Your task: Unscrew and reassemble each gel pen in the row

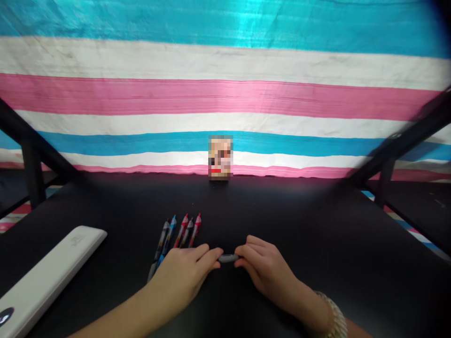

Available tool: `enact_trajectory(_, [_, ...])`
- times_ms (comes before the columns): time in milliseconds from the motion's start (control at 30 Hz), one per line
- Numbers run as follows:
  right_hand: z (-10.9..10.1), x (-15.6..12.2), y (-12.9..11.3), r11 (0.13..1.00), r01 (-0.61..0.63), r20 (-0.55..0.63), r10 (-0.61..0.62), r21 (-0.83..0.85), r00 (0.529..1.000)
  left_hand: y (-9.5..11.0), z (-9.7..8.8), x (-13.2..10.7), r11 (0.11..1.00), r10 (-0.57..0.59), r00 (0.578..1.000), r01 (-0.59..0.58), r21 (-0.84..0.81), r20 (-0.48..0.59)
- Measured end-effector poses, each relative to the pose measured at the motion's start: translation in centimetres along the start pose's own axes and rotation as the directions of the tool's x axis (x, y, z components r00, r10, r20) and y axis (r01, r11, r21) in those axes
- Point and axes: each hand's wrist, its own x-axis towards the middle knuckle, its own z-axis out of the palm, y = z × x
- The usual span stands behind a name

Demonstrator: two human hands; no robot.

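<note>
My left hand (186, 272) and my right hand (264, 267) meet over the black table (317, 244), near its front. Both pinch a small grey pen-like piece (228, 257) lying crosswise between their fingertips. Just left of it and partly under my left hand lie several pens (178, 232) side by side, with red, blue and dark caps pointing away from me. A beaded bracelet (334, 317) is on my right wrist.
A long white flat case (45, 277) lies at the left front of the table. A small blurred box (220, 157) stands at the table's far edge. A striped blue, white and pink cloth (225, 94) hangs behind. Black frame bars (31, 155) slant at both sides.
</note>
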Motion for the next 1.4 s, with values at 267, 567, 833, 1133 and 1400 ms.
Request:
enact_trajectory(267, [-1.4, 0.0, 0.4, 0.979, -0.164, -0.106, 0.178, 0.124, 0.978, -1.0, -0.8, -0.4, 0.961, -0.18, 0.976, 0.149, -0.231, -0.123])
enact_trajectory(567, [-2.0, 0.7, 0.2, 0.838, -0.415, -0.05, 0.46, 0.354, 0.886, -1.3, -1.6, 0.8, 0.354, -0.719, 0.688, 0.479, -0.804, 0.093])
enact_trajectory(833, [-2.4, 0.7, 0.1, 0.771, -0.454, 0.046, 0.487, 0.447, 0.872, -1.3, -0.7, 0.2, 0.074, -0.827, 0.524, 0.46, -0.885, 0.204])
enact_trajectory(1133, [-2.5, 0.8, 0.2, 0.624, -0.5, 0.144, 0.532, 0.6, 0.835, -1.3, -0.4, 0.0, 0.065, -0.828, 0.529, 0.421, -0.905, 0.186])
enact_trajectory(1400, [-2.6, 1.0, 0.3, 0.604, -0.52, 0.146, 0.558, 0.603, 0.817, -1.3, -0.3, 0.0, 0.053, -0.84, 0.516, 0.387, -0.921, 0.168])
